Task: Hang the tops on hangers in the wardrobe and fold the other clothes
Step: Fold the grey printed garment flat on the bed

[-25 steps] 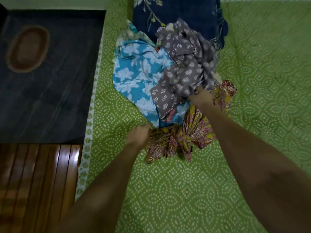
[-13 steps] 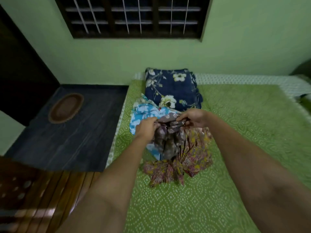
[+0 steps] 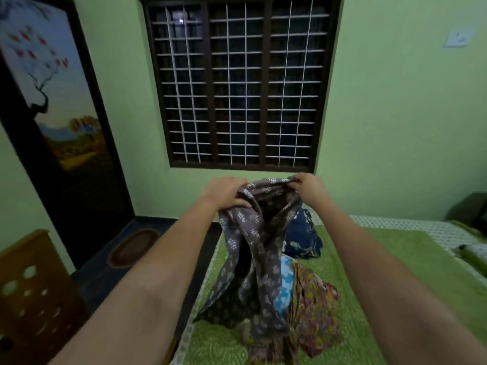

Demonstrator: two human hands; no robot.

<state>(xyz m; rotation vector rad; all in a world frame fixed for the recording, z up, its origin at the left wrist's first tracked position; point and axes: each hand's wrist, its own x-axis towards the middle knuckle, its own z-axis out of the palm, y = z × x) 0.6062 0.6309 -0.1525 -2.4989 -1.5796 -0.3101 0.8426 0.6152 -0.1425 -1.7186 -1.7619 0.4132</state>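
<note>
Your left hand (image 3: 228, 194) is gripping one top edge of the grey floral-print garment (image 3: 253, 259), and your right hand (image 3: 307, 186) is pinching the other, holding it up over the bed (image 3: 395, 285). You are only beginning: the blue floral garment (image 3: 286, 288) and the red-yellow printed garment (image 3: 313, 312) are lying unfolded (nothing hung yet).
</note>
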